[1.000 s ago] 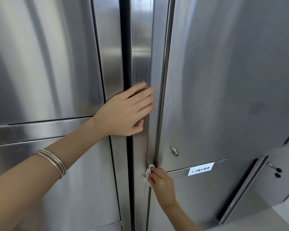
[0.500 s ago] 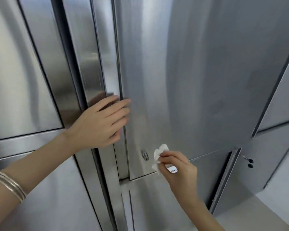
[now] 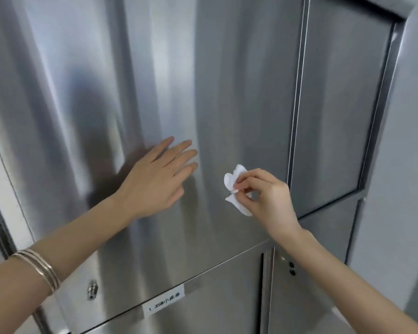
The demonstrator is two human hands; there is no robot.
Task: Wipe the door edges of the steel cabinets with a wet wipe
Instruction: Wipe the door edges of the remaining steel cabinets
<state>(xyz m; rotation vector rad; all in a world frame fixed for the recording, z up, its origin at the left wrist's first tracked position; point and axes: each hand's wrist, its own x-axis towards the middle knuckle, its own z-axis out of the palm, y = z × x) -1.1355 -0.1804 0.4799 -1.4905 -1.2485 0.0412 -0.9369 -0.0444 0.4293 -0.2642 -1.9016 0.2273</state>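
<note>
The wipe (image 3: 231,180) looks light, limp and damp. The right hand (image 3: 268,198) pinches it, bunched, between thumb and fingertips, before the door (image 3: 227,92) and near its right edge (image 3: 297,92). A firm pinch probably suits it. The left hand (image 3: 157,179) lies flat on the door, fingers straight.

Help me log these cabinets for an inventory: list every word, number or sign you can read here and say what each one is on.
"1 35M小床单": printed on the white label stuck along the top of the lower door. The digits are fairly clear, but the letter and the Chinese characters are soft, so that part is uncertain.
Nothing else is readable: the wet wipe and the lock show no text.
</note>
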